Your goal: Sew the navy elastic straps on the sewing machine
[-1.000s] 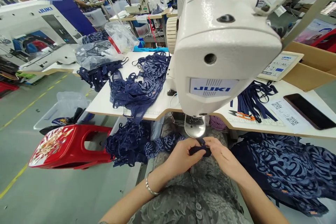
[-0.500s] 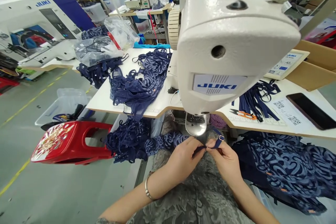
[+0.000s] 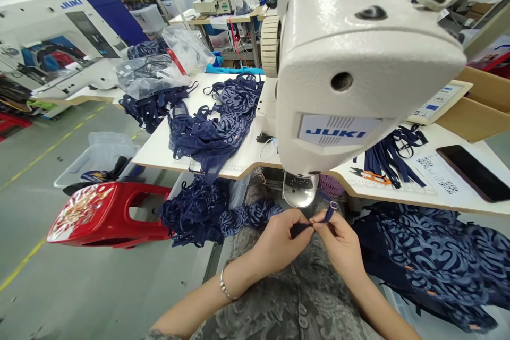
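Note:
Above my lap, just below the sewing machine's rounded metal bed end (image 3: 298, 194), my two hands meet fingertip to fingertip. My left hand (image 3: 285, 236) pinches a dark navy strap, with part of it tucked under the curled fingers. Close beside it, my right hand (image 3: 337, 236) pinches the same navy strap (image 3: 329, 213), which rises past the fingers to a small metallic adjuster ring. What exactly lies between the fingertips is hidden. Patterned navy bra pieces (image 3: 249, 215) trail to the left of my left hand.
The white JUKI machine head (image 3: 370, 74) overhangs my hands. Navy garments (image 3: 217, 127) lie on the table's left. Cut straps (image 3: 392, 154), orange-handled snips (image 3: 370, 176) and a phone (image 3: 478, 170) lie right. More patterned garments (image 3: 442, 260) hang at lower right; a red stool (image 3: 139, 210) stands left.
The strap's adjuster ring has shifted slightly left and up, nearer my right fingers. Both hands stay together in nearly the same place. The view has moved a little.

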The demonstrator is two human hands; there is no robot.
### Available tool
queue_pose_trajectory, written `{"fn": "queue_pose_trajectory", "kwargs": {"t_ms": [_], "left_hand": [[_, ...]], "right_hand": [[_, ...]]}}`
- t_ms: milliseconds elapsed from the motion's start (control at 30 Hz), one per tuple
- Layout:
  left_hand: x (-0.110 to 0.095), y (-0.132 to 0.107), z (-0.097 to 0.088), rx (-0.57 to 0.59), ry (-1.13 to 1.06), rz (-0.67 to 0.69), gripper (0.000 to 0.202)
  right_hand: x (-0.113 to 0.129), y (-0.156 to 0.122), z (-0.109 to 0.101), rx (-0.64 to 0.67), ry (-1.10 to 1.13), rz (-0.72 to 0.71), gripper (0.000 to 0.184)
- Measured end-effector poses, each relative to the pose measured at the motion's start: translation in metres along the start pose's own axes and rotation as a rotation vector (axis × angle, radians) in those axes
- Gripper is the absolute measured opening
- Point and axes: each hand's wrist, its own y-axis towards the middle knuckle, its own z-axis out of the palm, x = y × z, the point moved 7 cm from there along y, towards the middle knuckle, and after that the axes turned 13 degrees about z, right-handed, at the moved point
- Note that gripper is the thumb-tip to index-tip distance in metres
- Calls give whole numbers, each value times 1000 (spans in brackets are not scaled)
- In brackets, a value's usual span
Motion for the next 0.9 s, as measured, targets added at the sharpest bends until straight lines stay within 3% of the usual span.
{"fn": "queue_pose_trajectory", "kwargs": {"t_ms": [167, 400, 500, 600, 700, 800, 900], "left_hand": [[13, -2, 9, 20, -260, -189, 21], [16, -2, 5, -42, -261, -207, 20], [14, -2, 2, -56, -201, -188, 20], [10, -3, 1, -45, -69, -113, 18], [0, -5, 1, -63, 103, 67, 13], [-13, -10, 3, -82, 232, 265, 11], [-21, -13, 3, -85, 309, 365, 14]], "right_hand": [[-7, 6, 9, 152, 151, 272, 24], [6, 5, 2, 121, -13, 254, 25], [10, 3, 2, 182, -28, 239, 21], [12, 1, 3, 253, -58, 217, 15], [15, 0, -1, 219, -64, 143, 3], [22, -1, -2, 196, 11, 13, 7], [27, -3, 0, 196, 69, -90, 11]]}}
